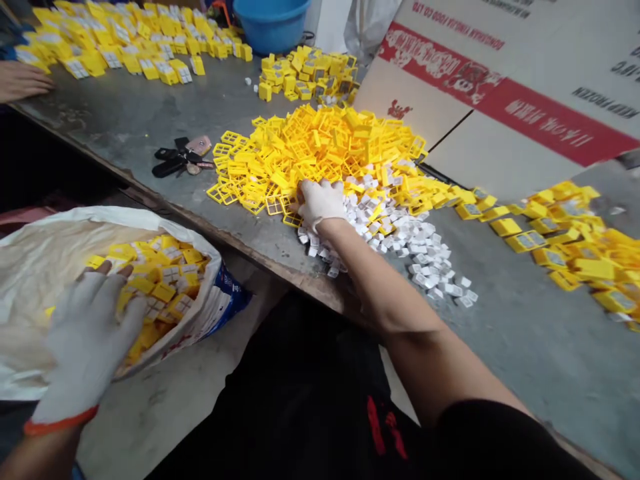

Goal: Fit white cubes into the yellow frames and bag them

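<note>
White sack (pixel 45 267) holds yellow pieces (pixel 167 273); left hand (pixel 90 327) at its mouth

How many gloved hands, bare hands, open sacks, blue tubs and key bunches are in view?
Gloved hands: 2
Bare hand: 1
Open sack: 1
Blue tub: 1
Key bunch: 1
Total: 6
Yellow pieces and white pieces: too heaped to count.

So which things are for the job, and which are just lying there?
For the job, it seems:
yellow frames, with the right hand on the pile
white pieces beside them
sack of yellow blocks, left hand at its mouth

Probably just lying about:
bunch of keys
blue basin
</note>
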A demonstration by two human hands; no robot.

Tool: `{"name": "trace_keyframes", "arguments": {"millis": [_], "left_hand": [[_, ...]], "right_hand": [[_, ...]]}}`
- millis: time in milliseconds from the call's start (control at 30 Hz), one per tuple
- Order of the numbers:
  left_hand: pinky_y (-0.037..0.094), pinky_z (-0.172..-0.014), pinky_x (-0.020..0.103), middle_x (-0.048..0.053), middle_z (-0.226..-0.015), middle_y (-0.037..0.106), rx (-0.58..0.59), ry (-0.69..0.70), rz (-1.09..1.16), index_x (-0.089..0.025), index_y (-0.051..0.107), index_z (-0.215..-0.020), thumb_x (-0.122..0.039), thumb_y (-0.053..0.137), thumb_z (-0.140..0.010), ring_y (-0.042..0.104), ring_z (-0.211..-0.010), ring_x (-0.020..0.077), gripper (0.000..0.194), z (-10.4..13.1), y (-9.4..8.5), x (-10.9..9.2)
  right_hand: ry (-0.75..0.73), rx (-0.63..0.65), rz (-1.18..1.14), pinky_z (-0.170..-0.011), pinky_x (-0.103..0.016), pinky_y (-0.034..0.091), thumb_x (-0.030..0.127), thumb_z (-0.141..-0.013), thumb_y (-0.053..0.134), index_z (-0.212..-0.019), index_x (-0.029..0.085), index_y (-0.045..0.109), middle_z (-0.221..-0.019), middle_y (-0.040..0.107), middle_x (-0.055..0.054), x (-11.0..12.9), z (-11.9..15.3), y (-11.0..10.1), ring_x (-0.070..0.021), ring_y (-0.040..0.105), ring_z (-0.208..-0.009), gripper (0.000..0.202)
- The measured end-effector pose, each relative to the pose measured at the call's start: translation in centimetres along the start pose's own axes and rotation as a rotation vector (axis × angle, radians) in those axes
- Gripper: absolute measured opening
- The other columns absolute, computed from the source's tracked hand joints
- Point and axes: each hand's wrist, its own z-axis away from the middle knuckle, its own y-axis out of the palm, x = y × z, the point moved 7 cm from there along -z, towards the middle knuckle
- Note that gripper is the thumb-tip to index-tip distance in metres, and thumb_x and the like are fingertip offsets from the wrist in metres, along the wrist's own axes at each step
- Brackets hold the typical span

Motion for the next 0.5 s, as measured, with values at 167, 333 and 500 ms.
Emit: {"name": "trace_keyframes", "arguments": {"millis": [167, 333, 500], "left_hand": [[0.045, -0.130, 0.079, 0.001, -0.138, 0.080, -0.113, 0.208, 0.130, -0.042, 0.078, -0.127, -0.031, 0.071, -0.093, 0.067, -0.146, 0.0452, 0.036, 0.6, 3.4, -5.0], [0.059, -0.123, 0.053, 0.006, -0.134, 0.085, 0.033, 0.337, 0.340, -0.027, 0.083, -0.120, -0.025, 0.059, -0.106, 0.079, -0.129, 0.0293, 0.028, -2.1, 10.5, -11.8], [0.059, -0.115, 0.043, 0.010, -0.131, 0.084, 0.145, 0.302, 0.248, -0.020, 0.082, -0.129, -0.031, 0.056, -0.102, 0.077, -0.122, 0.0284, 0.039, -8.7, 14.9, -17.5]], "right_hand": [[0.035, -0.015, -0.046, -0.108, -0.061, 0.043, 0.020, -0.105, 0.046, -0.142, 0.018, 0.071, -0.131, 0.081, -0.027, 0.9, -1.0, 0.6, -0.0444, 0.069, -0.121, 0.045], [0.035, 0.009, -0.060, -0.109, -0.058, 0.044, 0.015, -0.096, 0.050, -0.135, 0.022, 0.074, -0.132, 0.082, -0.022, -0.3, -0.3, 0.0, -0.0423, 0.069, -0.121, 0.046], [0.033, -0.112, -0.111, -0.115, -0.060, 0.042, 0.018, -0.100, 0.051, -0.130, 0.021, 0.077, -0.133, 0.083, -0.019, -3.2, 3.2, -3.4, -0.0430, 0.066, -0.131, 0.039]]}}
